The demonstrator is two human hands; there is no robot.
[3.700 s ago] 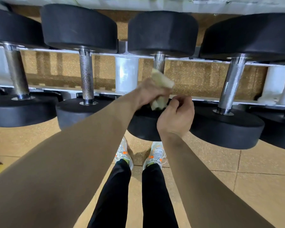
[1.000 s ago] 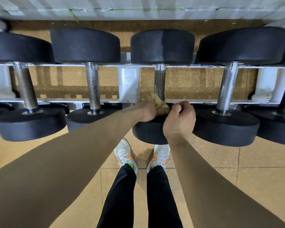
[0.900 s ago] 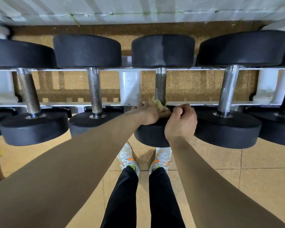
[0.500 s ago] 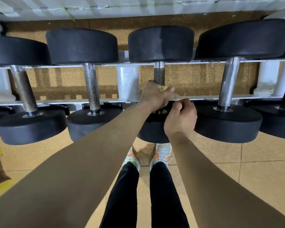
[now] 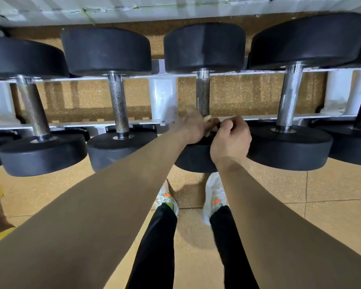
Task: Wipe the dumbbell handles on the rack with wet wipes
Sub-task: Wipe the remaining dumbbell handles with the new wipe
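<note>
Rack [image 5: 162,97] leaves the handle [image 5: 202,97] exposed. Your left hand [image 5: 188,128] wraps the wipe [image 5: 207,118] round it; right hand [image 5: 230,140] grips the weight [image 5: 194,161], likely steadying.

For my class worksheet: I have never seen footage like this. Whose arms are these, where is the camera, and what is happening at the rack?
There is no machine here. A person wears a camera on the head, which looks forward and down as far as their shoes. Black dumbbells lie across a white rack, with their handles pointing away from the person. The left hand grips a yellowish wipe against the near end of one dumbbell handle. The right hand, fingers curled, holds that dumbbell's near weight.
</note>
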